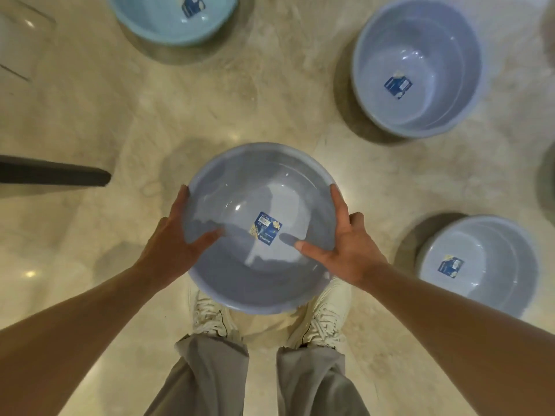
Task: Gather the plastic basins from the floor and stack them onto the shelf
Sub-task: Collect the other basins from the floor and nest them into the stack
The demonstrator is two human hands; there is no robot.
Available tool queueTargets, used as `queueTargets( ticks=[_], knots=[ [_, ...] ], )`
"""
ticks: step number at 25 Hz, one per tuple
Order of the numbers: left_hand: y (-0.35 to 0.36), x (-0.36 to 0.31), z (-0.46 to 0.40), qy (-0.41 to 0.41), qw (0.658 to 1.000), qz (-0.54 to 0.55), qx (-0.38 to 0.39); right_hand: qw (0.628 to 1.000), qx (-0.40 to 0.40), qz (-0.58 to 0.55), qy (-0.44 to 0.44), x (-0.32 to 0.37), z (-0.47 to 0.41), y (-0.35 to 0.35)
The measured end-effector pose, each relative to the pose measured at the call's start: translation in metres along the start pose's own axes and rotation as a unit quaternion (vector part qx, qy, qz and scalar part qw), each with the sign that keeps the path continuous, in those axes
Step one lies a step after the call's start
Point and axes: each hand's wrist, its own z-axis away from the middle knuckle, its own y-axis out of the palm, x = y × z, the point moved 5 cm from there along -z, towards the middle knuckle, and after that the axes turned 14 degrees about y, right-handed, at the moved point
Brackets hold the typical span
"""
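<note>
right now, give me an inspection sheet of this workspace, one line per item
surface: glossy beige marble floor, bare between basins
job's things: held basin, grey-blue, label inside, gripped at both sides of its rim above the shoes; three more upright on the floor, apart from each other: teal basin top left, far basin upper right, near basin right; each has a label inside; shelf not in view
clutter: nothing seen
grippers: left hand and right hand both closed on the held basin, thumbs inside
cables: nothing seen
surroundings: dark bar at left edge, what it is cannot be told; dark shapes at right edge, unclear
</note>
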Motion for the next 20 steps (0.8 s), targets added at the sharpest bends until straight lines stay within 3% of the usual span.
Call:
queueTargets(
  ticks=[4,8,12,16,20],
  knots=[
    [-0.082,-0.121,0.025,0.022,0.999,0.025,0.032,1.000,-0.011,-0.022,0.019,0.032,0.101,-0.111],
    [-0.214,-0.304,0.093,0.144,0.989,0.026,0.035,0.997,-0.049,-0.062,0.005,0.083,0.258,-0.265],
    [-0.325,-0.446,0.176,0.239,0.969,0.051,0.042,0.991,-0.099,-0.084,-0.015,0.118,0.420,-0.379],
    [-0.398,-0.561,0.259,0.295,0.953,0.033,0.066,0.980,-0.154,-0.124,-0.016,0.113,0.560,-0.438],
    [-0.409,-0.645,0.301,0.358,0.928,-0.009,0.102,0.961,-0.196,-0.192,-0.029,0.070,0.634,-0.454]
  ],
)
